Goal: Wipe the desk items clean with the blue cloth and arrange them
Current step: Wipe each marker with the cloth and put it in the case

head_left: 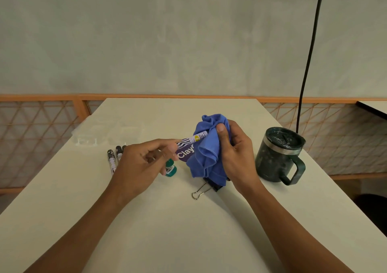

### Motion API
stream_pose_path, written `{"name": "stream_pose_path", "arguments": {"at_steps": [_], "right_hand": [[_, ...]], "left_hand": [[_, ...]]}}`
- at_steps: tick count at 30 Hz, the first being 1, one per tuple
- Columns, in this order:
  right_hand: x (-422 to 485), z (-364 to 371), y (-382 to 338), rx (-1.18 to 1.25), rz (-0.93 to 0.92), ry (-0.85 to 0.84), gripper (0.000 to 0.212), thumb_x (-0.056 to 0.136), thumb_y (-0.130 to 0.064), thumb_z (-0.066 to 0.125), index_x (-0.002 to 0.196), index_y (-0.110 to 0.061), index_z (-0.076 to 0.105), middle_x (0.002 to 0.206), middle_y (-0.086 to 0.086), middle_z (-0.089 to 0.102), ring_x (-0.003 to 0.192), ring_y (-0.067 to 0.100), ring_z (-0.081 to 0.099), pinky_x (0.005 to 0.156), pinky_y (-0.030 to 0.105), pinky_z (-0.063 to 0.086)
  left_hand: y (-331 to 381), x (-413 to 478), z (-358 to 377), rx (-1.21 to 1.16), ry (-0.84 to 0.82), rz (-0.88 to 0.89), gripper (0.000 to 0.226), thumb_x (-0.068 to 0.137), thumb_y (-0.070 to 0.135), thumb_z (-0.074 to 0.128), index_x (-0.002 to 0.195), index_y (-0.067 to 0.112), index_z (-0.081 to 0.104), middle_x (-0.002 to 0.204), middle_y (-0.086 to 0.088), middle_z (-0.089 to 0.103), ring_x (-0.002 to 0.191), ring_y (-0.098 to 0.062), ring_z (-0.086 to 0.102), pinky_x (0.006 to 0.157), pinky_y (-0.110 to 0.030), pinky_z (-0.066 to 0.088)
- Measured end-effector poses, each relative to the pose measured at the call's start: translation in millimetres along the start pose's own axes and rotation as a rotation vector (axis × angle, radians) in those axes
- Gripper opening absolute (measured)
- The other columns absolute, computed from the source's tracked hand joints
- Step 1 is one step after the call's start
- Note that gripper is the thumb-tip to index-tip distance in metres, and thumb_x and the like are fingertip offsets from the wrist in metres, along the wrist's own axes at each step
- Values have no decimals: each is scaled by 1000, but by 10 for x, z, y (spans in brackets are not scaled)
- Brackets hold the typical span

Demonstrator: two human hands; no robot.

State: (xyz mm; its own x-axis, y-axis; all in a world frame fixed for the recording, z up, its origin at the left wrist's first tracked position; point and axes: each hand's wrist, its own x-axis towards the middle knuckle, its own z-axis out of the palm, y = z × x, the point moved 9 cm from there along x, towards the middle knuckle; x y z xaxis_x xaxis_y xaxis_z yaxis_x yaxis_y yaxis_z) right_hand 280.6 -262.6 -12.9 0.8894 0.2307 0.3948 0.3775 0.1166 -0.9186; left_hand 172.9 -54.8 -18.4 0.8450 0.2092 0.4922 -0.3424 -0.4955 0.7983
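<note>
Nearest, on the desk (167,231), a black binder clip (217,187), left of the dark green mug (276,155) and closer to the viewer than it, wire loop pointing forward, black body partly covered by the hanging hem of the blue cloth (209,155). Just above the clip and beside the mug's left flank, the right hand (234,153), fingers and thumb curled tight round the bunched cloth, held up off the desk. Inside that bundle, one end of a clay pack (188,148), purple and white, tilted, its far end swallowed by the folds. Further left of the mug, the left hand (144,164), pinching the pack's free end between thumb and fingertips. Behind those fingers, a small teal item (170,169), half hidden, kind unclear. Well left of the mug, dark-capped markers (114,157) lying side by side on the desk, the rightmost mostly blocked by the left hand. The mug itself upright, lid on, handle turned toward the viewer and to the right. Beyond the markers, far left of the mug, a clear plastic tray (104,134), faint against the desk. Behind the mug, a black cable (307,63) hanging down before the pale wall (167,32). By count: two hands, one cloth, one pack, one clip, one mug, three markers, one tray, one cable.
</note>
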Motion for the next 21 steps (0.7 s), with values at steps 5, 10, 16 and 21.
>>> {"name": "stream_pose_path", "arguments": {"at_steps": [5, 10, 16, 21], "right_hand": [[-17, 70, -62, -27, -5, -53, 22, 101, -36, 73, 121, -29, 70, 111, -15, 77, 105, 9, 74, 89, 26, 61], [4, -56, -13, -15, 46, 47, 34, 112, -45, 52, 109, -18, 72, 96, 2, 73, 86, 14, 66, 79, 36, 56], [79, -311, 83, 259, 162, 187, 36, 113, -47, 46, 126, -28, 74, 121, 1, 79, 116, 25, 75, 101, 51, 60], [-1, -17, 89, 275, 216, 23, 34, 110, -46, 50, 128, -28, 73, 116, 4, 80, 110, 28, 76, 95, 49, 62]], "left_hand": [[77, -34, -58, 170, 112, 86, 22, 99, 25, 76, 120, 28, 82, 84, 26, 72, 64, -9, 57, 62, -15, 48], [198, -69, -35, 273, 144, 222, 25, 99, 24, 76, 123, 24, 81, 92, 24, 73, 68, -16, 57, 57, -25, 49], [172, -78, -272, 161, 293, 160, 22, 103, 26, 72, 121, 20, 82, 92, 6, 79, 59, -19, 52, 56, -22, 45], [188, -94, -184, 201, 280, 181, 24, 102, 25, 74, 125, 20, 81, 94, 9, 79, 65, -17, 58, 57, -25, 48]]}}
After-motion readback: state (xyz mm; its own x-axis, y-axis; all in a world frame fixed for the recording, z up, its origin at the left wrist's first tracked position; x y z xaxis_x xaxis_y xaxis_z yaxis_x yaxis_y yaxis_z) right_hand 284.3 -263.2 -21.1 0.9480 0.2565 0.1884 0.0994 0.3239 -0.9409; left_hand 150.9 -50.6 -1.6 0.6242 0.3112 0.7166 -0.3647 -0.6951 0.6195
